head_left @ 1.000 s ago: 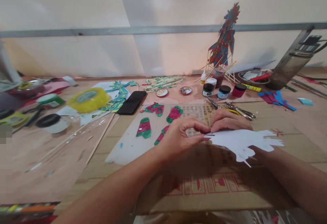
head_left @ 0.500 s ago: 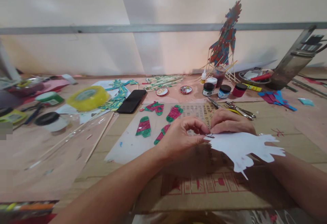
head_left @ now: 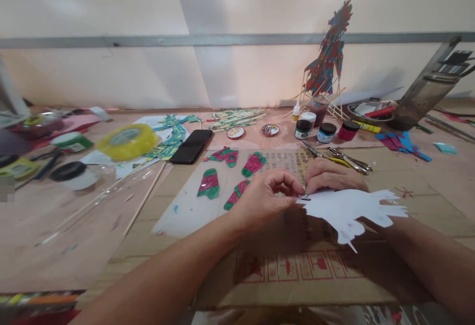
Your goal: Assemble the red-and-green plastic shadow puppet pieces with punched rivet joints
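A white paper cut-out (head_left: 351, 210) with jagged edges is held just above the flat cardboard sheet (head_left: 304, 270) in front of me. My left hand (head_left: 265, 197) pinches its left tip between thumb and forefinger. My right hand (head_left: 332, 175) is curled over the cut-out's upper edge, fingers closed on it, meeting the left fingertips. Just left of my hands lie several red-and-green painted pieces (head_left: 210, 184) on a clear plastic sheet (head_left: 185, 211).
Behind my hands are scissors (head_left: 347, 159), small paint jars (head_left: 326, 132) and a colourful puppet figure (head_left: 328, 53) propped on sticks. A black phone (head_left: 192, 147), a yellow tape roll (head_left: 127, 142), thin wooden sticks (head_left: 144, 201) and more jars lie to the left.
The white cut-out has shifted and tilted slightly in my fingers. Both hands stay pinched together at its left tip.
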`<state>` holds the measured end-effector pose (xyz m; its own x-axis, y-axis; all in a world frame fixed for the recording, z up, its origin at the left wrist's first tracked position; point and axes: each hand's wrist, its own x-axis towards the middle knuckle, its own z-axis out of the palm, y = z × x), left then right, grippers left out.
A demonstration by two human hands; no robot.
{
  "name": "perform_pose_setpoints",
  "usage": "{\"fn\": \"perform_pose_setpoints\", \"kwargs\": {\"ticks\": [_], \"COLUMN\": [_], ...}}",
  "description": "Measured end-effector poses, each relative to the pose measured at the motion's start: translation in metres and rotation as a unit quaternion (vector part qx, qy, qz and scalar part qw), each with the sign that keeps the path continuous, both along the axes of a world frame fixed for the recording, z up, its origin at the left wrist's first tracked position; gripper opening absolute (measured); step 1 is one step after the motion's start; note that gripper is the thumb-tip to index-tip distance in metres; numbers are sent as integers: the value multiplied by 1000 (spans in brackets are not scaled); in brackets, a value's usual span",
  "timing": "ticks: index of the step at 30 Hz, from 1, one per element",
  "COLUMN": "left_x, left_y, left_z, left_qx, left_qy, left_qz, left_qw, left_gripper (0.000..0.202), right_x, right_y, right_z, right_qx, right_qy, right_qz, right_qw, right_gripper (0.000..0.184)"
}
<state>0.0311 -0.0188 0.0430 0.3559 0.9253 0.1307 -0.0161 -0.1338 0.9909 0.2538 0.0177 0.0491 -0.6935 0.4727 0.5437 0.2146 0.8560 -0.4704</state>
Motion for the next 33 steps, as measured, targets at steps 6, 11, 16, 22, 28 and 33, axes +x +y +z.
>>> {"fn": "perform_pose_setpoints", "kwargs": {"ticks": [6, 11, 16, 22, 28, 33], "left_x": [-1, -1, 0, 0, 0, -1], "left_y": [2, 2, 2, 2, 0, 1], "left_z": [-2, -4, -4, -6, -4, -5], "left_qx": [1, -10, -17, -19, 19, 65], "left_qy": [-16, -16, -36, -36, 4, 4], "left_qz": [-15, 9, 23, 35, 69, 77], "left_qw": [1000, 1000, 999, 999, 997, 995], "left_gripper": [14, 16, 19, 23, 18, 15], "right_x": [-9, -11, -10, -9, -13, -13], "right_y": [2, 0, 5, 5, 0, 0], "right_z": [3, 4, 4, 4, 9, 11], "right_qx": [25, 25, 55, 52, 64, 64], "right_qy": [41, 42, 38, 28, 38, 22], "right_qz": [64, 42, 59, 50, 23, 18], "right_qw": [997, 998, 996, 997, 997, 998], "right_gripper": [18, 19, 14, 8, 19, 23]}}
